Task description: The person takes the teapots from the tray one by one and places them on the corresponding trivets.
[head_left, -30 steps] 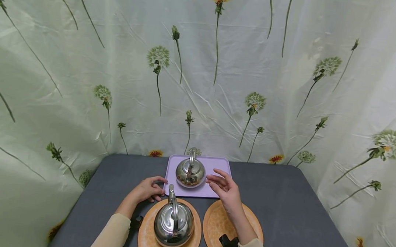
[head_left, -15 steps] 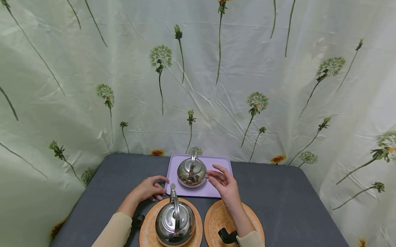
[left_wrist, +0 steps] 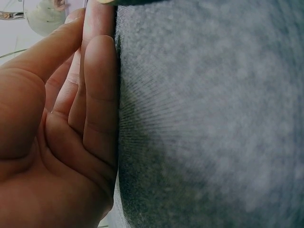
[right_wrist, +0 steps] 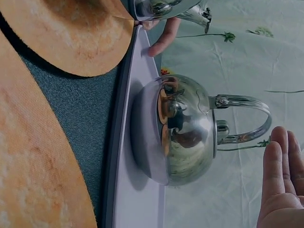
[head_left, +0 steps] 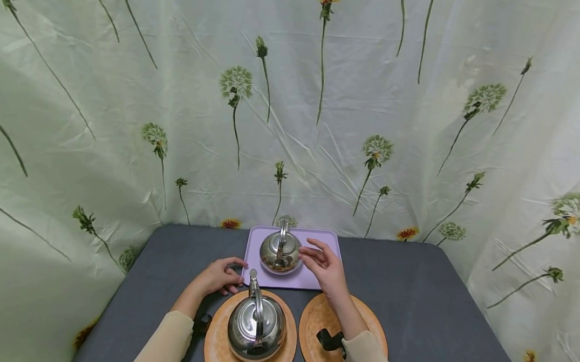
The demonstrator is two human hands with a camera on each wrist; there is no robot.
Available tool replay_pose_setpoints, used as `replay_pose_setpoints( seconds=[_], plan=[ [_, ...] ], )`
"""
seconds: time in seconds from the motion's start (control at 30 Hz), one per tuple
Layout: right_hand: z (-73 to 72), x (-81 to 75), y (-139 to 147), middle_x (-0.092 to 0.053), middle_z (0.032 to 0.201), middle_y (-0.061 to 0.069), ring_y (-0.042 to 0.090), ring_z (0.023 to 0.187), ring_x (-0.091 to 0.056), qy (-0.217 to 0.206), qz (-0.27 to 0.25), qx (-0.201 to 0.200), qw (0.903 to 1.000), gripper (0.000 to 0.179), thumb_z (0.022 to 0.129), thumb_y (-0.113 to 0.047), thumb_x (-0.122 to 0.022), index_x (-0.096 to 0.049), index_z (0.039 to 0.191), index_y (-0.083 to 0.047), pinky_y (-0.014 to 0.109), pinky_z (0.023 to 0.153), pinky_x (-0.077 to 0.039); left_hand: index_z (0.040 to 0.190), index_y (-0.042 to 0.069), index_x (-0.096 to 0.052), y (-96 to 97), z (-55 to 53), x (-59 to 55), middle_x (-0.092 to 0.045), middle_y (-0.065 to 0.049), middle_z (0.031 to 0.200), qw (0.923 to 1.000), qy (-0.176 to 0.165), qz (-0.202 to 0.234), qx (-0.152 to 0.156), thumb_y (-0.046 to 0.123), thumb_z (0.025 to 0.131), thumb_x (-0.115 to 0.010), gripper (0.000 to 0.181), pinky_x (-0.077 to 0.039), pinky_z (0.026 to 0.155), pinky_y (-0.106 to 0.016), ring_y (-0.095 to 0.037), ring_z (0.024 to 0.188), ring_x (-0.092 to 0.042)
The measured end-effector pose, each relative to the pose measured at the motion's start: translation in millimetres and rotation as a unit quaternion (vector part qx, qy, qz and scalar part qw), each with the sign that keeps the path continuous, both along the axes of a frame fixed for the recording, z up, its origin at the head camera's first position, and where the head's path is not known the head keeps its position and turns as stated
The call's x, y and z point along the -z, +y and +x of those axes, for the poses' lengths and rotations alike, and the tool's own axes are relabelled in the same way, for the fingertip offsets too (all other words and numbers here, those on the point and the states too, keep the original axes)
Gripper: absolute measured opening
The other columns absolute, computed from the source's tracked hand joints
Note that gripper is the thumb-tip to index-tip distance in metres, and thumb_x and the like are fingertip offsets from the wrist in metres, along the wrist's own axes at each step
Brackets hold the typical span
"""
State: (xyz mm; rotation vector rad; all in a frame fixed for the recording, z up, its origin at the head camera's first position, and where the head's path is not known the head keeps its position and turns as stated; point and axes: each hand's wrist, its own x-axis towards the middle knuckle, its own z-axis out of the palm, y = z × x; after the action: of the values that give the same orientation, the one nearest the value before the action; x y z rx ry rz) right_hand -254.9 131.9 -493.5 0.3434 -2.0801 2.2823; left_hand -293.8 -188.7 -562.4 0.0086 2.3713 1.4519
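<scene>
A small steel kettle stands upright on a lilac tray near the table's far edge; its arched handle is raised. To its right, my right hand hovers with fingers loosely extended; the right wrist view shows its fingertips apart from the handle. My left hand lies at the tray's near-left corner, fingers fairly straight, with the index fingertip over the rim; whether it presses on the tray cannot be told. A second steel kettle stands nearer, on the left round orange board.
Another round orange board lies at the right, partly under my right forearm. Black straps show at both wrists. The dark grey tabletop ends at a flower-print curtain behind and at the sides.
My right hand has shifted slightly left and toward the far kettle. The view has turned a little. The left hand, the tray and both kettles stay in place.
</scene>
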Motion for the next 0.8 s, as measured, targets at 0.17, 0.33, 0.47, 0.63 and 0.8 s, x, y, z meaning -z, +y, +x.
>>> replay_pose_setpoints(
  seconds=[0.17, 0.33, 0.47, 0.63, 0.8],
  plan=[
    [-8.7, 5.6, -5, -0.067, 0.135, 0.034, 0.011, 0.109, -0.077, 0.005, -0.012, 0.007, 0.9999, 0.048, 0.100, -0.002, -0.071, -0.058, 0.146, -0.004, 0.022, 0.097, -0.058, 0.135, 0.012, -0.067, -0.6, -0.3, 1.0, -0.078, -0.003, 0.082, 1.0000, 0.003, -0.001, 0.002, 0.008, 0.098, -0.074, 0.039, -0.055, 0.053, -0.031, -0.013, 0.062, -0.073],
    [-15.0, 8.4, -11, -0.068, 0.132, 0.034, 0.007, 0.106, -0.076, 0.005, -0.012, 0.013, 0.9998, 0.047, 0.100, -0.002, -0.071, -0.058, 0.145, -0.001, 0.021, 0.096, -0.058, 0.135, 0.013, -0.067, -1.3, -0.1, 2.4, -0.078, -0.003, 0.082, 1.0000, 0.006, -0.002, 0.003, 0.009, 0.097, -0.075, 0.039, -0.056, 0.053, -0.031, -0.013, 0.062, -0.074],
    [-18.1, 11.2, -14, -0.067, 0.133, 0.035, 0.004, 0.103, -0.076, -0.001, -0.017, 0.011, 0.9998, 0.048, 0.100, 0.001, -0.068, -0.056, 0.147, 0.001, 0.020, 0.095, -0.058, 0.136, 0.013, -0.067, -1.3, 1.1, 3.1, -0.078, -0.003, 0.082, 1.0000, 0.004, -0.003, 0.007, 0.009, 0.097, -0.074, 0.039, -0.056, 0.053, -0.031, -0.013, 0.063, -0.074],
    [-23.3, 11.9, -17, -0.066, 0.135, 0.034, 0.004, 0.104, -0.075, -0.004, -0.013, 0.007, 0.9999, 0.048, 0.101, 0.001, -0.067, -0.056, 0.148, -0.001, 0.019, 0.095, -0.057, 0.136, 0.012, -0.066, -2.0, 0.8, 2.7, -0.079, -0.003, 0.083, 1.0000, 0.002, 0.001, 0.009, 0.008, 0.098, -0.074, 0.040, -0.055, 0.053, -0.031, -0.013, 0.062, -0.074],
    [-29.1, 11.5, -20, -0.067, 0.135, 0.032, 0.006, 0.106, -0.076, -0.006, -0.014, 0.001, 0.9999, 0.048, 0.101, 0.000, -0.068, -0.057, 0.148, -0.004, 0.020, 0.096, -0.057, 0.136, 0.012, -0.066, -1.2, 0.0, 0.9, -0.079, -0.003, 0.082, 1.0000, 0.003, 0.003, 0.004, 0.007, 0.098, -0.074, 0.039, -0.055, 0.052, -0.031, -0.013, 0.062, -0.073]
  ],
)
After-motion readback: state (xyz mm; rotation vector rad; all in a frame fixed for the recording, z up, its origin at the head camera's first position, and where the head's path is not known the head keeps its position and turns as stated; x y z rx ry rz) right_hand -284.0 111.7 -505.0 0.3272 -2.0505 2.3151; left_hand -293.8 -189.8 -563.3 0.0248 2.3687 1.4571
